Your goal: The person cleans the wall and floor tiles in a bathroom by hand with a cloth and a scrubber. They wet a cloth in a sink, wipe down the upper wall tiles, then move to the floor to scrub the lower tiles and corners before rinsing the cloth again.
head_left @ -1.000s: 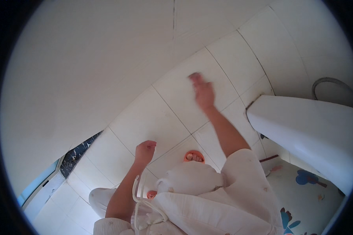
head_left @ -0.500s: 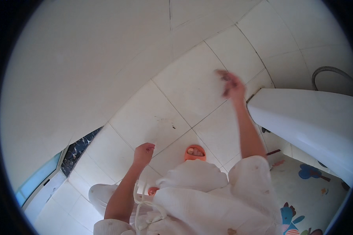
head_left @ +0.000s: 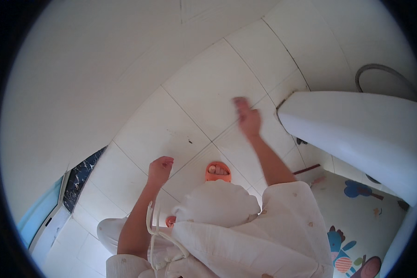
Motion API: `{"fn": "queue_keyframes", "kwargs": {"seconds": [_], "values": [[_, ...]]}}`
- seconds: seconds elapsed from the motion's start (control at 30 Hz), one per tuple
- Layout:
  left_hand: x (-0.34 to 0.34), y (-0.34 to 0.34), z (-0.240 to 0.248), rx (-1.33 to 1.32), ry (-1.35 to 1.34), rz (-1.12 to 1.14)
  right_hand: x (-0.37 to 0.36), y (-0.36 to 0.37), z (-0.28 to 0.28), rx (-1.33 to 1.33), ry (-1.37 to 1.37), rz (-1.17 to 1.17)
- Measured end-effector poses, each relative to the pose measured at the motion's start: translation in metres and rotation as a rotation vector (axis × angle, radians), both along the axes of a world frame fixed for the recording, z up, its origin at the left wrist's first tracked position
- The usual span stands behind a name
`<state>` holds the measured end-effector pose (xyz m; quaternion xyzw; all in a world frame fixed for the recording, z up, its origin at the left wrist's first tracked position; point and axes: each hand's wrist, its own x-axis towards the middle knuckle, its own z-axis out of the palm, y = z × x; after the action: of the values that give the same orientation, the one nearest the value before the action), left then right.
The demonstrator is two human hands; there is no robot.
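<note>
A person's right hand (head_left: 246,119) is raised out in front of the body over a white tiled floor (head_left: 204,88). It is blurred, so the pose of its fingers cannot be told, and nothing can be seen in it. The thing nearest to it is a large white appliance (head_left: 356,134) with a rounded corner, just beside the hand on its right side; the fingers are close to that corner but not touching it. A grey hose (head_left: 380,69) curves behind the appliance.

The left hand (head_left: 160,169) hangs lower and nearer the body, its fingers curled into a loose fist around nothing visible. Between the two hands, lower down, a foot in an orange sandal (head_left: 217,171) stands on the tiles. The person wears loose white clothing (head_left: 245,231), with a white cord (head_left: 160,231) dangling beside the left forearm. A colourful cartoon mat (head_left: 352,231) lies at lower right. A dark speckled threshold (head_left: 81,178) sits at far left.
</note>
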<state>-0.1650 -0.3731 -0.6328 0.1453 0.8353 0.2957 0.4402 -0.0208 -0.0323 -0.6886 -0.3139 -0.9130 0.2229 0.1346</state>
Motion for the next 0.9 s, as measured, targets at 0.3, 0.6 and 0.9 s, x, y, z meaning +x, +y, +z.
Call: {"fn": "queue_keyframes", "kwargs": {"seconds": [0.3, 0.6, 0.9], "values": [[0.015, 0.001, 0.011, -0.019, -0.060, -0.104, -0.026, -0.168, -0.002, -0.240, 0.028, 0.446], [0.008, -0.002, -0.006, -0.017, -0.053, -0.078, 0.043, 0.085, 0.062, 0.201, -0.355, -0.436], [0.000, 0.043, 0.009, 0.094, -0.019, -0.102, 0.076, 0.275, -0.039, 0.118, -0.978, -0.270]]}}
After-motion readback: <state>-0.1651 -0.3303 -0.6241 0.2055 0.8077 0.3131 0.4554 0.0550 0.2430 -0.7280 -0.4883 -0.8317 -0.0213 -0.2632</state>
